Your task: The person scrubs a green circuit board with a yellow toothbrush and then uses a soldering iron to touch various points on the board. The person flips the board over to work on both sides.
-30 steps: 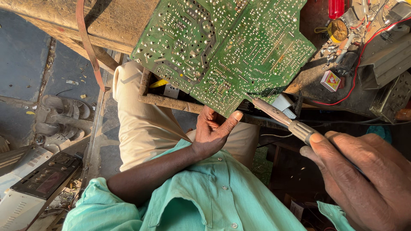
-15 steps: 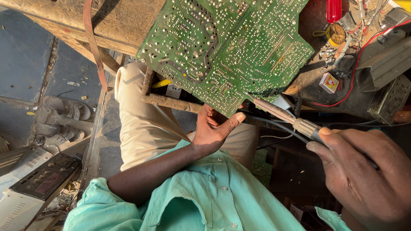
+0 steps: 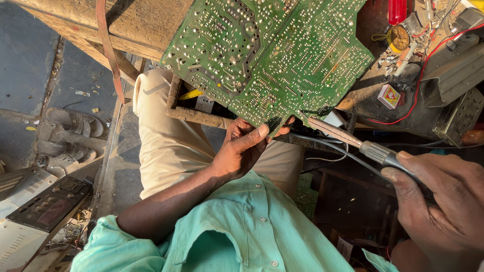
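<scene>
A large green circuit board (image 3: 272, 55), its solder side a dense field of silvery dots and pale traces, fills the upper centre of the frame, tilted over a worn wooden bench edge (image 3: 196, 115). The left hand (image 3: 242, 148), at centre, pinches the board's lower corner, thumb laid flat along the edge and fingers curled beneath. The right hand (image 3: 443, 201), at lower right, is wrapped around the dark handle of a soldering iron (image 3: 353, 142), whose dull metal shaft slants up-left to meet the board's edge just beside the left thumb.
</scene>
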